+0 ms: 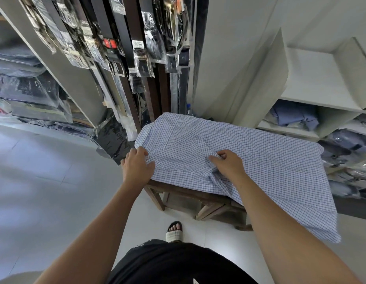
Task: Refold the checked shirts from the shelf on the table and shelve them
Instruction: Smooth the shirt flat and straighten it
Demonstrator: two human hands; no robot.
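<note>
Here left hand [137, 166] and right hand [229, 166] pinch the checked shirt [259, 160] (hanging tags [137, 44] illegible).

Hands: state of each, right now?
Left hand: grips the shirt at its edge.
Right hand: pinches a fold of the shirt.

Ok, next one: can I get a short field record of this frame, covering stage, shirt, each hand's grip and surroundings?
stage: shirt laid out for folding, not yet shelved
shirt: checked shirt spread over the wooden table, its near right end hanging off the edge
left grip: left hand holds the shirt's left edge
right grip: right hand pinches a fold near the shirt's middle
surroundings: shelves with folded clothes at right; packaged belts hanging behind
</note>
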